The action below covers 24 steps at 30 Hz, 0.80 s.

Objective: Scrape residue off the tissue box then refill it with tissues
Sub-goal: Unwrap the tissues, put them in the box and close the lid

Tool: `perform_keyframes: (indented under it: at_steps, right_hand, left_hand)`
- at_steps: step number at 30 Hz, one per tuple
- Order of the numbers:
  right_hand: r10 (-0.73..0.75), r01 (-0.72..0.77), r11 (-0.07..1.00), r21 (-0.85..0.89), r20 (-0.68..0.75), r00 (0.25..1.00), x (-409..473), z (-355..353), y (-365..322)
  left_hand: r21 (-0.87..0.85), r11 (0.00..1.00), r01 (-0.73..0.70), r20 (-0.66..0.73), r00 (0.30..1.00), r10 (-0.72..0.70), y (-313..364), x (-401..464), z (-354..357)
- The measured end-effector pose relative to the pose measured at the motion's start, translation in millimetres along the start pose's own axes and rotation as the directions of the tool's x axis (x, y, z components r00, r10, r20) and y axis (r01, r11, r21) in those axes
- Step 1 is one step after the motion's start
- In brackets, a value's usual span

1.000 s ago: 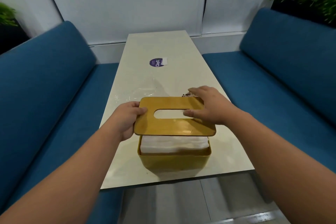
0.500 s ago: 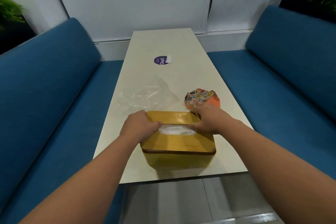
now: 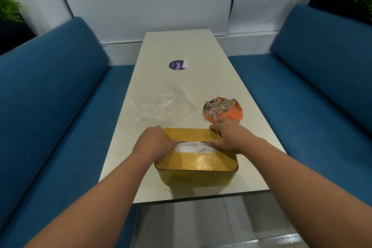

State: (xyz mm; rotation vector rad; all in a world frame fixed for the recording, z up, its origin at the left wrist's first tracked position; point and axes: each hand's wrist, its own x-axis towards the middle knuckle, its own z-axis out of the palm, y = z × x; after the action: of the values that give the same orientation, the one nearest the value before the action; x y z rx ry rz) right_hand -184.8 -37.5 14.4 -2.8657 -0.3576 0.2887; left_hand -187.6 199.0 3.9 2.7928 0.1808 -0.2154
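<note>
1. Box (image 3: 196, 169): one, yellow, lid on; stands on the near end of the bench (image 3: 193, 46), close to its near edge; long axis runs left to right across the bench; slot faces up, its long axis parallel to the box.
2. Tissues (image 3: 194, 147): one white wad showing in the slot; number of sheets cannot be told.
3. Left hand (image 3: 154, 144): one; rests on the left end of the lid, fingers curled, tips at the left end of the slot touching the tissues; whether it pinches them cannot be told.
4. Right hand (image 3: 228, 136): one; rests on the right end of the lid, thumb at the right end of the slot, fingers bent over the far edge of the lid.
5. Plastic wrap (image 3: 159, 105): one, clear, crumpled; beyond the box, to the left.
6. Patterned cloth (image 3: 222, 109): one, round, orange edge; beyond the box, to the right, just behind the right hand.
7. Sticker (image 3: 177, 65): one, purple, round; mid-bench.
8. Sofas: two, blue; one on each side of the bench.
9. Plants: two; one at each upper corner.
</note>
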Motion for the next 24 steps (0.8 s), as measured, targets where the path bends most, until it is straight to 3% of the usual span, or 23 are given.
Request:
perform_keyframes:
  at_steps: [8, 13, 24]
  right_hand:
    - [0.001, -0.001, 1.0, -0.013, -0.013, 1.0, 1, 4, 1]
    - [-0.001, 0.001, 1.0, -0.009, -0.005, 1.0, 4, 5, 0]
    - [0.009, -0.007, 0.998, 0.067, -0.024, 1.0, 5, 5, 1]
  left_hand:
    - [0.011, 1.0, 0.006, 0.046, 0.999, -0.007, -1, 0, -1]
    - [-0.137, 0.991, -0.001, 0.118, 0.993, 0.017, -1, -4, -2]
    - [-0.025, 0.999, 0.026, 0.105, 0.994, -0.024, 3, -11, -2]
